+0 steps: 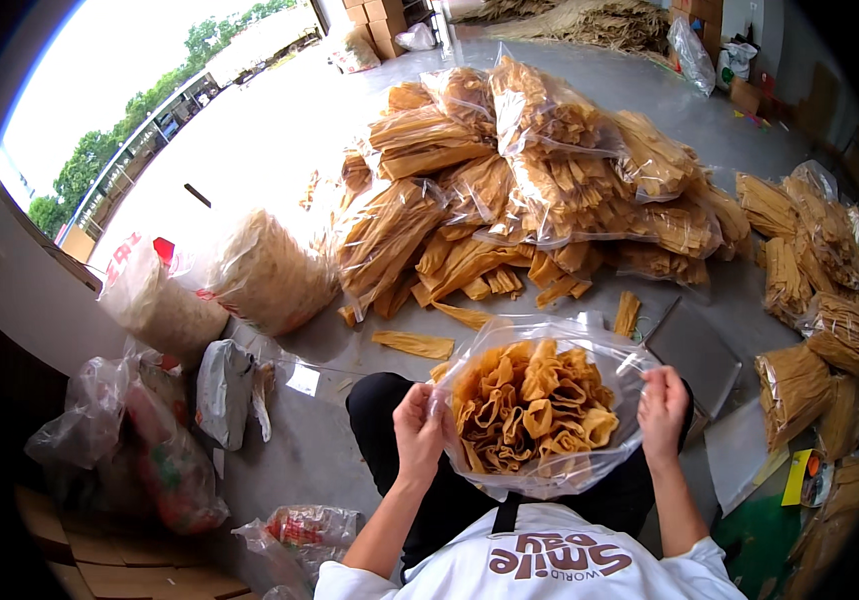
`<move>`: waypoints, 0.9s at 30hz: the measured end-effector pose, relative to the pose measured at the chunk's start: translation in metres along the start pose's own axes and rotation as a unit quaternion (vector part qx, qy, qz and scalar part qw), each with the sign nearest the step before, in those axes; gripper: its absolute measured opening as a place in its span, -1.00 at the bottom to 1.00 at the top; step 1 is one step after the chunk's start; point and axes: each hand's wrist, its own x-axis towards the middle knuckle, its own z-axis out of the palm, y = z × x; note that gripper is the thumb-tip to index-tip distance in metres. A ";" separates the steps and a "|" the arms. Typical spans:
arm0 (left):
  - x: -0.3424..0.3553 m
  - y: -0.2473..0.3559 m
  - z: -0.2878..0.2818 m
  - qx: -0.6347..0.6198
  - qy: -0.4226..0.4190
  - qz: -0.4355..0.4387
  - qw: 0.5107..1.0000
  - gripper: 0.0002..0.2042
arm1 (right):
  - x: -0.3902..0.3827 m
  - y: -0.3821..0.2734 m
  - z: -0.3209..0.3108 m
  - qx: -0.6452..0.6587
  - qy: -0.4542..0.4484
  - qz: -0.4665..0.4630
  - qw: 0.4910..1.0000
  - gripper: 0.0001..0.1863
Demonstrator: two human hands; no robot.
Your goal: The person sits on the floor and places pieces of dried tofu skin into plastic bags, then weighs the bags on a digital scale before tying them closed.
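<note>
A clear plastic bag sits open-mouthed over my lap, between my knees. Packed inside it are dried yellow-brown strips, curled and folded, with their ends facing up. My left hand is closed on the bag's left rim. On the opposite side my right hand pinches the rim, slightly higher up. A few loose flat strips lie on the floor just beyond the bag.
A large pile of filled clear bags rises ahead. More bundles line the right side, near a grey flat board. Stuffed white sacks and crumpled plastic bags stand left. Flattened cardboard lies lower left.
</note>
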 end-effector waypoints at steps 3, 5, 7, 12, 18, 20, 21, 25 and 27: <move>0.011 0.006 -0.001 -0.024 0.020 0.031 0.999 -0.89 | -0.014 -0.014 0.000 0.032 0.027 -0.101 0.994 -0.74; 0.024 -0.005 0.007 0.015 0.005 0.038 0.999 -0.92 | -0.009 -0.001 -0.006 0.001 0.010 -0.081 0.997 -0.75; 0.033 -0.030 0.003 0.166 -0.064 -0.056 0.983 -0.88 | 0.004 0.013 0.002 -0.205 -0.070 -0.119 0.969 -0.82; 0.045 -0.066 -0.006 0.105 -0.033 -0.021 0.994 -0.91 | -0.015 -0.005 0.042 -0.420 -0.053 -0.331 0.844 -0.68; 0.042 -0.030 -0.011 0.026 -0.013 -0.139 0.990 -0.81 | -0.048 0.022 0.076 -0.500 -0.394 -0.264 0.724 -0.44; 0.039 -0.023 -0.013 0.022 -0.019 -0.142 0.989 -0.74 | -0.045 0.031 0.077 -0.540 -0.461 -0.153 0.687 -0.45; 0.036 -0.019 -0.015 0.015 -0.026 -0.144 0.989 -0.70 | -0.043 0.033 0.076 -0.515 -0.473 -0.136 0.702 -0.43; 0.027 -0.015 -0.024 0.013 -0.029 -0.142 0.989 -0.62 | -0.042 0.044 0.072 -0.453 -0.446 -0.183 0.749 -0.38; 0.027 -0.017 -0.027 0.012 -0.022 -0.143 0.989 -0.59 | -0.038 0.051 0.074 -0.442 -0.405 -0.252 0.760 -0.37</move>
